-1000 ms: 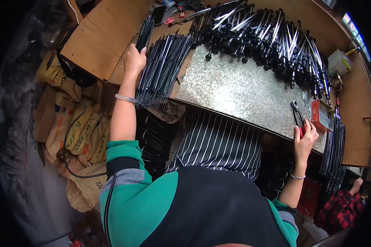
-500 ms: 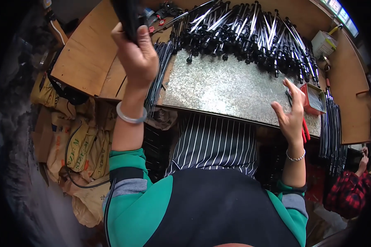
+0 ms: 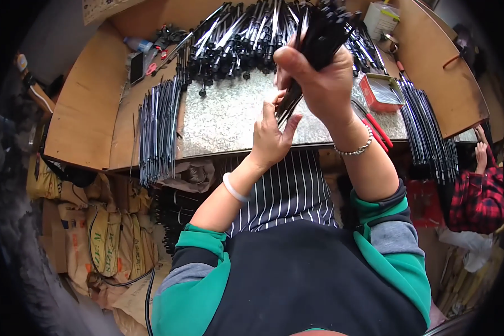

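A bundle of thin black rods (image 3: 321,36) is raised over the worktable, its upper end blurred. Near its middle, my right hand (image 3: 325,78) is closed around it, thumb facing me. My left hand (image 3: 271,133) is at the bundle's lower end, with the rod tips between its thumb and fingers; part of the contact is hidden. Below both hands lies the speckled metal tabletop (image 3: 224,123). Close to my right forearm are red-handled pliers (image 3: 379,133) and a red open tin (image 3: 382,95) with thin pieces inside.
A large heap of black-and-silver rods (image 3: 235,42) covers the back. More black rods lie at the left (image 3: 159,131) and right edges (image 3: 428,129). Scissors (image 3: 151,68), a phone (image 3: 136,68) and a bottle (image 3: 137,43) are at back left. Another person's checked sleeve (image 3: 479,199) shows at right.
The black bundle has passed from my left hand at upper left to my right hand near the middle. My left hand has come down to its lower end. The view has shifted right.
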`<state>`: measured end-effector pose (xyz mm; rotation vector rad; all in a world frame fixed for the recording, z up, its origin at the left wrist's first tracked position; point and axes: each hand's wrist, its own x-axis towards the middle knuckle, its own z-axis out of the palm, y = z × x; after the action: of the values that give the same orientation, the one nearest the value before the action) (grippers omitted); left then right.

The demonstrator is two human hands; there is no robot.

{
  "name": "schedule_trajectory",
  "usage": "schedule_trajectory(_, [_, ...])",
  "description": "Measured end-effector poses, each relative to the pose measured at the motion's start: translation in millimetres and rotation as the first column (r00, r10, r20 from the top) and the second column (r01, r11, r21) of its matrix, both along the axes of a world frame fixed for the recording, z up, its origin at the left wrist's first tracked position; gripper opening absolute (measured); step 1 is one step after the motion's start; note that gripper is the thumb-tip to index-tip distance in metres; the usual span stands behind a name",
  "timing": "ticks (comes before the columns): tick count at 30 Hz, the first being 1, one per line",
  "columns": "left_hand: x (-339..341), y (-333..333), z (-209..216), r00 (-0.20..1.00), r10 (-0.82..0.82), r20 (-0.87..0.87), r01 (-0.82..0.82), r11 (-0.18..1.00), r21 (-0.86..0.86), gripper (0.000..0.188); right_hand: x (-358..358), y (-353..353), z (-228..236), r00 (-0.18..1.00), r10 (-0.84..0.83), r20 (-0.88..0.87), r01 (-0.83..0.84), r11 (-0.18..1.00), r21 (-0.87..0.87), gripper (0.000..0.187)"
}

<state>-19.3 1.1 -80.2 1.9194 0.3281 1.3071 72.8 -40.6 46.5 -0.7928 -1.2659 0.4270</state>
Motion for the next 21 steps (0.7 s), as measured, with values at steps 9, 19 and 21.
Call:
schedule_trajectory(9, [-27,-32,-25,0.978,-0.089,-0.186,0.025,0.947,-0.32,0.025,6,2,-16,0.97,-0.109,-0.217,0.082,0.988,-0.128,0.021])
schedule_trajectory(19, [-38,-26,9,0.948,-0.078,-0.308,0.022,0.983,-0.182,0.015,20,6,10,0.922,-0.049,-0.383,0.038,0.999,-0.037,0.033])
schedule_trajectory(21, [-48,-40,9,0.908,-0.255,-0.331,0.165,0.947,-0.277,0.012,26,0,3,0.94,0.07,-0.333,-0.075,0.997,-0.003,0.031])
